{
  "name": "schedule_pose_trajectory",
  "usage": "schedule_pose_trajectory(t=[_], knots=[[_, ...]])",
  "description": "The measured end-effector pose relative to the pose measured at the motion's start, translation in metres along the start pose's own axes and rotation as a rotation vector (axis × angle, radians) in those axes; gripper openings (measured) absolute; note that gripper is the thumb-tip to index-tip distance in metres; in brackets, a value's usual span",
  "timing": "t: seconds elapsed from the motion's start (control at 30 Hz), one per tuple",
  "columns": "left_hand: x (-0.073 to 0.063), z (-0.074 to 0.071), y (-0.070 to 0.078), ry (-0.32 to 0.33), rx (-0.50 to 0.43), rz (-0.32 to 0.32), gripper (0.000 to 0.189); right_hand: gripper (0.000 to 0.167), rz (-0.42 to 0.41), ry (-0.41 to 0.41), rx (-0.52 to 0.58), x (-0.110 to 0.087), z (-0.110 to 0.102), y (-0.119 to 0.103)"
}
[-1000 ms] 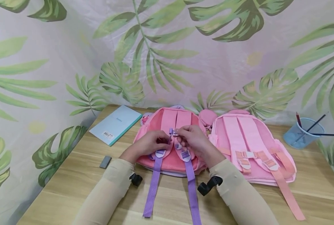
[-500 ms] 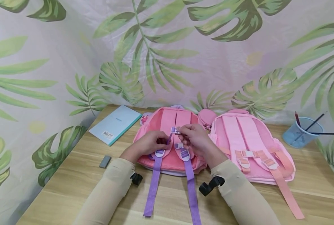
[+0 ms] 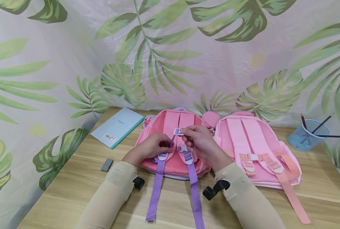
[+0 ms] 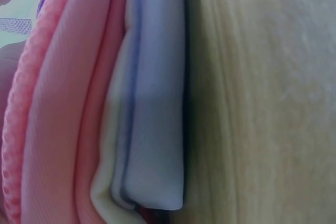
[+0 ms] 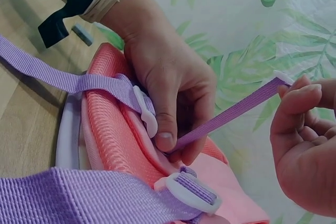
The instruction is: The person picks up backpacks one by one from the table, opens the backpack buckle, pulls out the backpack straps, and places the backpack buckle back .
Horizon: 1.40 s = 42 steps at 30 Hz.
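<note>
A pink backpack (image 3: 184,118) lies with its shoulder straps up in the head view. Just above it, my right hand (image 3: 198,140) pinches a small white buckle (image 3: 177,131) at the end of a short purple strap (image 5: 236,109). My left hand (image 3: 152,147) pinches that strap's lower end between thumb and fingers, close by the shoulder strap. In the right wrist view the strap runs taut between both hands. White adjusters (image 3: 188,157) sit on the long purple webbing straps (image 3: 156,194). The left wrist view mostly shows the bag's side edge (image 4: 58,103).
A second pink backpack (image 3: 258,140) with orange webbing lies at the right. Beyond it stands a blue mesh cup (image 3: 308,140) with several pencils. A light blue notebook (image 3: 118,125) and a grey eraser (image 3: 107,164) lie at the left on the wooden table (image 3: 81,181).
My right hand has risen slightly and turned the white buckle from nearly edge-on to more face-on. The short purple strap now shows as a straighter line. My left hand has hardly moved.
</note>
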<state>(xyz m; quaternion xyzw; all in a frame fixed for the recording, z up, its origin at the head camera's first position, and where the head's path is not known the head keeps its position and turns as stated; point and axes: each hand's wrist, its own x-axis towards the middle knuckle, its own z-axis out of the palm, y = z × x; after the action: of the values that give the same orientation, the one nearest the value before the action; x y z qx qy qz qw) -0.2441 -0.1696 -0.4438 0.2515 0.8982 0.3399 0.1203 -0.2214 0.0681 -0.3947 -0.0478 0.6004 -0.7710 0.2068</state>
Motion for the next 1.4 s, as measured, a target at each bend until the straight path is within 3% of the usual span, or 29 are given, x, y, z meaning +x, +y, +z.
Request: schedule_pose_trajectory(t=[0.47, 0.7, 0.9, 1.13, 1.27, 1.4], knots=[[0.0, 0.001, 0.001, 0.012, 0.024, 0.032, 0.018, 0.025, -0.015, -0.019, 0.023, 0.0, 0.0, 0.001], [-0.001, 0.001, 0.003, 0.023, -0.016, 0.027, 0.028, 0.03, 0.002, -0.022, 0.028, 0.001, -0.003, 0.0], [-0.005, -0.006, 0.012, 0.096, -0.067, 0.022, 0.039, 0.028, 0.027, -0.015, 0.024, 0.002, -0.004, 0.002], [-0.007, -0.017, 0.034, 0.267, -0.174, 0.134, 0.041, 0.025, 0.026, -0.001, 0.004, 0.001, -0.004, 0.005], [-0.006, -0.022, 0.044, 0.29, -0.163, 0.217, 0.032, 0.025, 0.01, -0.007, -0.029, 0.001, -0.003, 0.005], [-0.005, -0.022, 0.047, 0.309, -0.149, 0.244, 0.023, 0.03, 0.038, 0.001, 0.018, 0.001, -0.003, 0.006]])
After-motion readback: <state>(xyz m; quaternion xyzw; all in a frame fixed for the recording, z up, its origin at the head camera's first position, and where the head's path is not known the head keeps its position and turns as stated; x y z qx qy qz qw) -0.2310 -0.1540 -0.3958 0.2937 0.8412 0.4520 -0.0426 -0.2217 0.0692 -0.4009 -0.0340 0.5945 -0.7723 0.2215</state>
